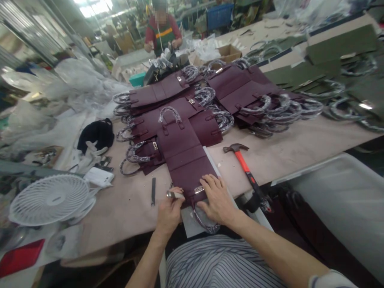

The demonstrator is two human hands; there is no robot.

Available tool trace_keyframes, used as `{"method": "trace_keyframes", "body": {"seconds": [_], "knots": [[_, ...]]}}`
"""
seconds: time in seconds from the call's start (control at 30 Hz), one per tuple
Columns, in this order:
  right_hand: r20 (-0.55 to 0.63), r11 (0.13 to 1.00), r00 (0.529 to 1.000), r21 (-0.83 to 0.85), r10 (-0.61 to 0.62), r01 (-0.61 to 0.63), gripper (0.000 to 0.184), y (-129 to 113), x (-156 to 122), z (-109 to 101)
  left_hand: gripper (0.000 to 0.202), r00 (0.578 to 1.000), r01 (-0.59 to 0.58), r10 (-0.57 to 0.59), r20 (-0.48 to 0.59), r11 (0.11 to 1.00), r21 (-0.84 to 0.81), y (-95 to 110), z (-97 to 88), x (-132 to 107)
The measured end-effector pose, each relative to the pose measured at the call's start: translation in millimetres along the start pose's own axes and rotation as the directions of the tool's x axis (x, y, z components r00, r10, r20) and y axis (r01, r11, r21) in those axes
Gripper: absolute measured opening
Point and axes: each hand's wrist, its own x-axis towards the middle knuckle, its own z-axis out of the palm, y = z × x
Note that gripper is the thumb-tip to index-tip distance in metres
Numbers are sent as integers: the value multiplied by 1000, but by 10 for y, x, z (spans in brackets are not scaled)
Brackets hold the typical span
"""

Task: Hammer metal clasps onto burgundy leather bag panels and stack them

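A flat dark burgundy handbag panel (189, 160) lies lengthwise in front of me, with a plastic-wrapped handle at each end. My left hand (168, 214) is closed around a short metal punch-like tool (174, 195) at the panel's near left edge. Where the tool's tip meets the leather cannot be made out. My right hand (217, 200) rests with fingers spread on the near right part of the panel, beside a shiny metal clasp (199, 189). The near wrapped handle (207, 225) hangs below that hand, over a white board (192, 224).
A red-handled hammer (244, 164) lies to the right, and a dark flat strip (153, 191) to the left. Burgundy bag pieces (162, 94) are stacked beyond; olive ones (342, 44) lie far right. A white fan (49, 200) stands left. Across the table is another person (163, 34).
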Motion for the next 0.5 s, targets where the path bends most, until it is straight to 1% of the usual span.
{"method": "trace_keyframes", "body": {"seconds": [0.03,0.07,0.1,0.13,0.17,0.2,0.23,0.27,0.3,0.37,0.4,0.43,0.5], "knots": [[12,1000,1000,-4,13,-13,69,-23,-21,37,20,991,114,-123,-56,984,-137,-18,-6,19],[21,1000,1000,-2,21,-21,69,-29,-34,58,27,963,213,-251,-99,932,-292,-29,-14,43],[29,1000,999,5,26,-26,69,-22,-41,66,34,924,275,-361,-125,856,-437,-30,-22,68],[34,999,999,16,31,-32,70,-6,-44,65,38,889,303,-438,-135,782,-545,-17,-25,94],[37,999,999,36,30,-31,73,17,-43,57,41,865,310,-481,-140,733,-606,12,-20,118],[36,997,999,69,19,-21,75,49,-41,46,42,858,308,-493,-146,720,-621,57,-3,139],[19,993,1000,119,2,-4,76,92,-39,32,42,863,300,-480,-158,738,-605,114,31,156],[-20,984,1000,180,-7,11,75,146,-38,17,41,878,288,-450,-165,771,-568,180,80,171],[-83,971,997,238,1,19,70,214,-39,2,39,898,276,-410,-159,807,-522,249,146,185],[-229,951,971,310,70,5,52,384,-46,-27,33,938,251,-326,-113,869,-427,372,315,215],[-282,947,953,320,113,-17,42,478,-53,-37,30,952,242,-294,-82,891,-384,416,408,234],[-308,947,941,320,143,-39,34,570,-62,-42,27,961,237,-272,-54,907,-348,445,500,253],[-286,948,947,314,146,-51,23,721,-89,-34,24,969,234,-248,-13,928,-291,459,659,290]]}}
